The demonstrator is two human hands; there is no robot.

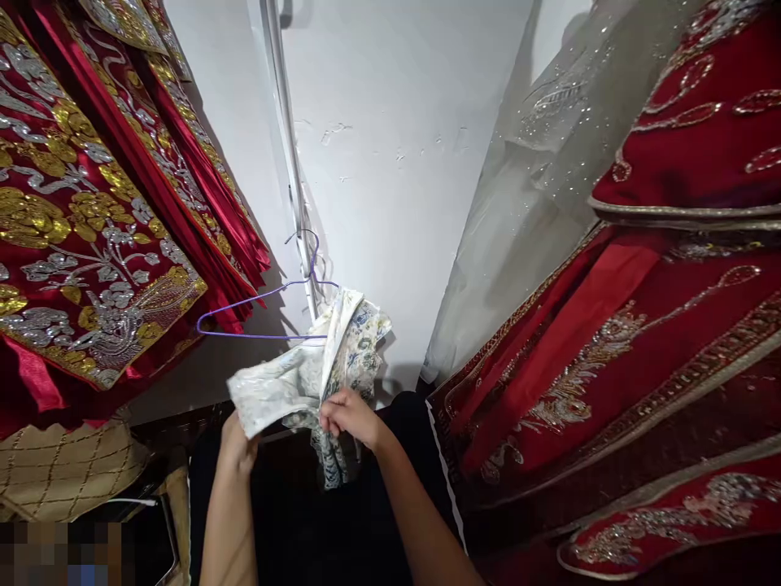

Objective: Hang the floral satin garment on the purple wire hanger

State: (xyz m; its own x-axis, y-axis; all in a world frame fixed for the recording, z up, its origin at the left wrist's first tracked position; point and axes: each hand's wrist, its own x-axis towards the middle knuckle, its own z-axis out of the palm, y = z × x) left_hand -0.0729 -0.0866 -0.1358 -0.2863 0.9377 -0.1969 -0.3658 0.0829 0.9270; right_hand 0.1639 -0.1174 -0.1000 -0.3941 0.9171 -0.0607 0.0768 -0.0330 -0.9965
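Note:
A white garment with blue and green floral print hangs bunched on one side of a thin purple hanger, whose other side is bare. My right hand is closed on a fold of the garment near its middle. My left hand grips the lower corner of the pale part stretched out to the left; its fingers are partly hidden behind the cloth. The hanger's hook is beside a white metal pole. A patterned strip of the garment dangles below my right hand.
Red garments with gold and silver embroidery hang at the left. On the right are a sheer sparkling white fabric and red beaded garments. A scuffed white wall stands ahead. Checked beige cloth lies at the lower left.

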